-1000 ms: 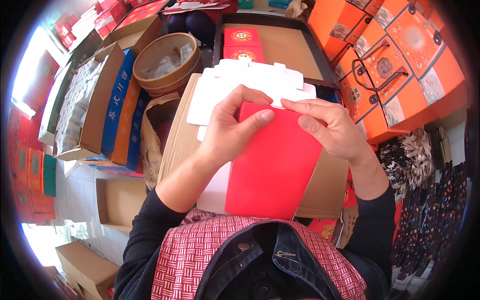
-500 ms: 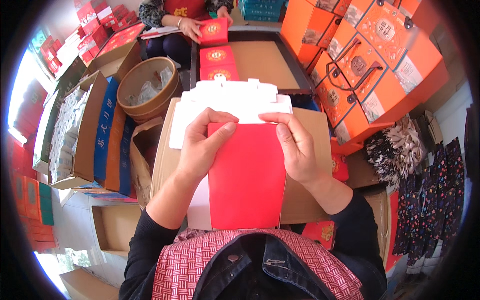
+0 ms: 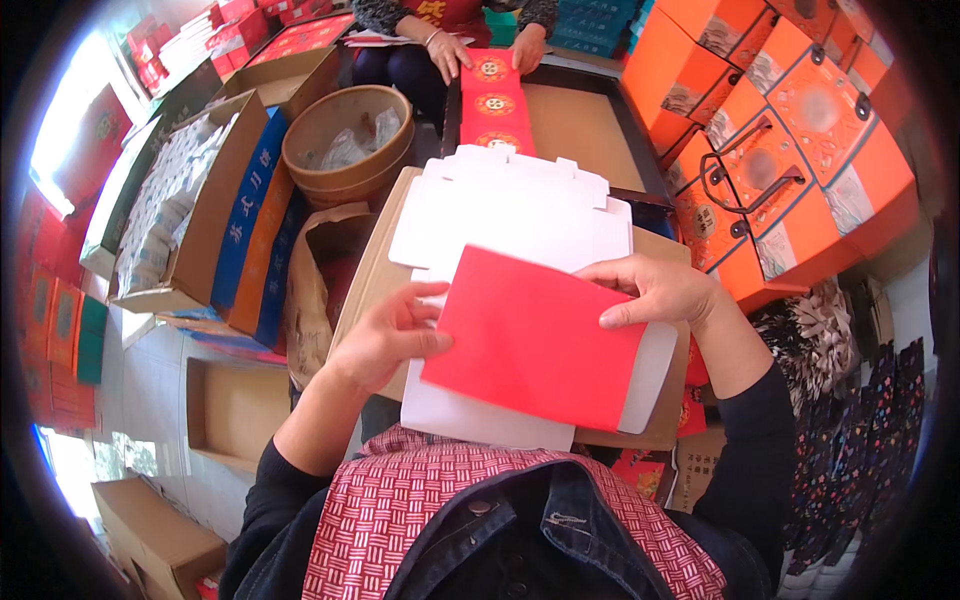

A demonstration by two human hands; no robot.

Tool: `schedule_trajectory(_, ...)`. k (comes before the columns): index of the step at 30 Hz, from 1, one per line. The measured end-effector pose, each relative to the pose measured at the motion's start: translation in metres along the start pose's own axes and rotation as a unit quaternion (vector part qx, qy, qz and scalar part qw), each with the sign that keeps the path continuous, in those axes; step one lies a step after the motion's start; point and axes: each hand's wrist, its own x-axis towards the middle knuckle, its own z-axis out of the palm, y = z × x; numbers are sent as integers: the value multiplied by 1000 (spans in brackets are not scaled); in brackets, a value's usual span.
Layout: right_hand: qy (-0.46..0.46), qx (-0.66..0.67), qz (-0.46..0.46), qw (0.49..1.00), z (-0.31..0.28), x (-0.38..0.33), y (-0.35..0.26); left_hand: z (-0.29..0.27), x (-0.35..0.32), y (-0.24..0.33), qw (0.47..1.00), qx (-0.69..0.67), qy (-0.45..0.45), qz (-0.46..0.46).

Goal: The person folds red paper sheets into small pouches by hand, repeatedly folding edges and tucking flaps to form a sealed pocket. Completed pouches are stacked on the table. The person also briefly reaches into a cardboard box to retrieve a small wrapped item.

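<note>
A flat red box (image 3: 535, 335) with a white end flap at its right is tilted in front of me, over white unfolded box blanks (image 3: 510, 205). My right hand (image 3: 655, 292) grips its upper right edge, thumb on top and fingers behind. At the left edge, my left hand (image 3: 385, 338) has its thumb over the rim and its fingers curled, partly hidden by the box. Another white sheet (image 3: 450, 410) shows beneath the red box. The blanks lie on a brown cardboard surface (image 3: 660, 385).
Beyond the blanks, a person's hands (image 3: 448, 55) touch red patterned boxes (image 3: 497, 105) in a black-rimmed tray (image 3: 570, 120). A round wooden tub (image 3: 340, 180) and a carton of small wrapped packets (image 3: 190, 280) stand left. Orange gift boxes (image 3: 780, 180) are stacked right.
The red box has turned from upright to slanted, its white end flap now showing at right. My hands have moved from its top edge to opposite sides. The view has shifted left.
</note>
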Motion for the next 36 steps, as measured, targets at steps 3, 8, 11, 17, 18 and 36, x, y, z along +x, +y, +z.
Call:
schedule_trajectory(3,-59,-215,-27,974,-1,14,-11,-3,-14,-9,994,-31,-56,-93)
schedule_trajectory(8,213,-322,-106,916,4,25,-35,0,-33,-15,996,-19,84,-23)
schedule_trajectory(11,282,-194,-146,928,2,26,-38,-5,-45,-11,960,270,73,-13)
schedule_trajectory(17,367,-151,-163,903,-19,-3,-5,-111,-60,62,729,508,356,289)
schedule_trajectory(18,380,-161,-148,899,-24,-11,4,-147,-64,85,629,580,405,320)
schedule_trajectory(36,533,16,-104,839,6,-57,59,-527,-16,119,627,645,416,-133)
